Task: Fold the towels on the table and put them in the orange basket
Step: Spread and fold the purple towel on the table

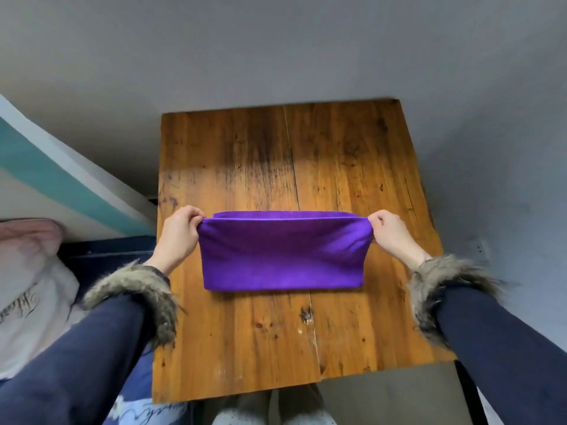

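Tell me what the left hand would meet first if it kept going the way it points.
Beyond the left hand, only bare wooden table, then the grey wall; depth is unclear.

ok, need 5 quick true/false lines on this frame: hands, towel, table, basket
1. Both hands pinch the towel's top corners. True: the left hand and right hand each hold a corner of the purple towel.
2. The towel is spread out in a single layer. False: it is doubled, with a second layer showing behind the top edge.
3. The orange basket stands on the table. False: no basket is in view.
4. The table is wooden. True.
5. The sleeves are bare at the cuffs. False: both dark sleeves end in fur cuffs.
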### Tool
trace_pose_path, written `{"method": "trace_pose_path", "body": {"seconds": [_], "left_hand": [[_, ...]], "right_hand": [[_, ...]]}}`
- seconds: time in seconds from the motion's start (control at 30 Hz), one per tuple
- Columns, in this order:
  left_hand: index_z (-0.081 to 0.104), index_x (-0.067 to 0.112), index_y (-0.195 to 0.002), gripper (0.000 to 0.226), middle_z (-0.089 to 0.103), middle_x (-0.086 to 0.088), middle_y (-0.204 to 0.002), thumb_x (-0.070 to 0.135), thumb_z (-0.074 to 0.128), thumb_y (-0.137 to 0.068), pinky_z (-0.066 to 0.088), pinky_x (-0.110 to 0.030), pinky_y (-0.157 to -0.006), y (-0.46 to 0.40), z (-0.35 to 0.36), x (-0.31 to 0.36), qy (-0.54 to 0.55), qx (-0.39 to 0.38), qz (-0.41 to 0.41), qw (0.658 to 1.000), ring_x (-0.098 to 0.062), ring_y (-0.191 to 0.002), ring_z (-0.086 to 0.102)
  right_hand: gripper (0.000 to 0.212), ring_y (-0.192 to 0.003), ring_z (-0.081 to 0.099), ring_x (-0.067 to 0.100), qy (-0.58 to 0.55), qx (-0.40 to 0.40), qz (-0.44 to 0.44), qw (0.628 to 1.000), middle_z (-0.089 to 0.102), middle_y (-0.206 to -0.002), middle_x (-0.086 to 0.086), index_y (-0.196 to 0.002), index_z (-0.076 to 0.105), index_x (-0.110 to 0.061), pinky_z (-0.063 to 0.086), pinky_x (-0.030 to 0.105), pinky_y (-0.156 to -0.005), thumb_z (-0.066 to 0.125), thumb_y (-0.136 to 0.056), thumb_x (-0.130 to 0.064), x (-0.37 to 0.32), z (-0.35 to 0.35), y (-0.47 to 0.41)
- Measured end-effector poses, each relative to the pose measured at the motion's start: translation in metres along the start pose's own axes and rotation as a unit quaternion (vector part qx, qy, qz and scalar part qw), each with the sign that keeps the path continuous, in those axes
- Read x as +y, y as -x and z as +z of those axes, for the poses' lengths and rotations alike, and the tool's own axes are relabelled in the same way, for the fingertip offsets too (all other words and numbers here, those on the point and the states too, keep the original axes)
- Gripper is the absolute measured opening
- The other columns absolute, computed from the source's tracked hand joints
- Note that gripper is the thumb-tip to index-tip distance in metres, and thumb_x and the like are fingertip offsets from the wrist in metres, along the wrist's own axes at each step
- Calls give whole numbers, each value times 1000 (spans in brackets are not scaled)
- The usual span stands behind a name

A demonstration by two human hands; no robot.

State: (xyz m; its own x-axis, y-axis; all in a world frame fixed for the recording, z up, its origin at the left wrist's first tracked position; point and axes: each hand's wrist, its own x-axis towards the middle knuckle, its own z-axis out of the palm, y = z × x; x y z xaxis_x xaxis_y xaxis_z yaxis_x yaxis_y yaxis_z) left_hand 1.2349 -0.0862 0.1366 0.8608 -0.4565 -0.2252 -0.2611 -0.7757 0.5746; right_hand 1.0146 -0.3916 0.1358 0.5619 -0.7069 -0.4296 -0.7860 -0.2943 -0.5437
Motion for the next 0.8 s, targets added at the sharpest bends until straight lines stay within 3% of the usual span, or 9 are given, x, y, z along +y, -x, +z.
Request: {"method": "trace_pose_path", "body": {"seconds": [0.17, 0.27, 0.37, 0.47, 0.53, 0.63, 0.8], "left_hand": [[62, -2, -95, 18, 65, -19, -102, 2, 45, -93, 36, -25, -83, -34, 14, 0, -9, -10, -6, 1000, -33, -100, 57], [62, -3, -95, 17, 65, -19, -101, 2, 46, -93, 37, -14, -70, -46, 27, -4, -9, -24, -26, 999, -31, -90, 58], [63, -3, -98, 18, 66, -20, -103, 4, 48, -92, 39, -28, -84, -56, 41, -11, -6, -28, -48, 998, -33, -100, 58], [63, 3, -104, 20, 65, -14, -99, 15, 50, -93, 38, -29, -85, -62, 50, -16, 3, -28, -87, 996, -28, -97, 57], [60, 7, -109, 24, 63, -9, -94, 24, 53, -93, 41, -30, -85, -62, 55, -22, 32, -24, -135, 990, -25, -91, 57], [58, 10, -111, 30, 67, -12, -99, 30, 57, -89, 49, -44, -88, -52, 61, -32, 72, -22, -197, 977, -31, -95, 63], [63, 11, -100, 21, 67, -12, -100, 28, 59, -89, 49, -43, -86, -13, 66, -42, 90, -27, -229, 969, -31, -94, 63]], "right_hand": [[28, -106, 54, 38, 32, 6, 23, 999, 62, -111, 24, -96, 62, 6, 38, 33, -85, 35, -92, -2, -3, 12, -29], [28, -107, 53, 36, 38, -6, 41, 998, 62, -111, 21, -95, 62, 2, 38, 33, -87, 34, -92, -2, 4, 24, -41], [29, -109, 52, 36, 43, -15, 50, 998, 61, -113, 19, -100, 61, 1, 37, 32, -87, 33, -93, -4, 11, 33, -52], [29, -111, 52, 34, 23, -22, 51, 998, 60, -115, 17, -109, 58, -1, 36, 31, -83, 36, -98, -16, 16, 39, -60], [34, -105, 54, 29, -10, -20, 62, 998, 61, -105, 12, -110, 58, -4, 32, 28, -78, 39, -99, -29, 18, 44, -60], [32, -93, 51, 22, -57, -19, 84, 995, 57, -92, 2, -101, 58, -10, 34, 28, -78, 43, -97, -37, 23, 52, -49], [29, -86, 54, 20, -115, -44, 120, 985, 60, -89, 6, -87, 61, -8, 39, 32, -75, 50, -94, -33, 42, 59, -26]]}}
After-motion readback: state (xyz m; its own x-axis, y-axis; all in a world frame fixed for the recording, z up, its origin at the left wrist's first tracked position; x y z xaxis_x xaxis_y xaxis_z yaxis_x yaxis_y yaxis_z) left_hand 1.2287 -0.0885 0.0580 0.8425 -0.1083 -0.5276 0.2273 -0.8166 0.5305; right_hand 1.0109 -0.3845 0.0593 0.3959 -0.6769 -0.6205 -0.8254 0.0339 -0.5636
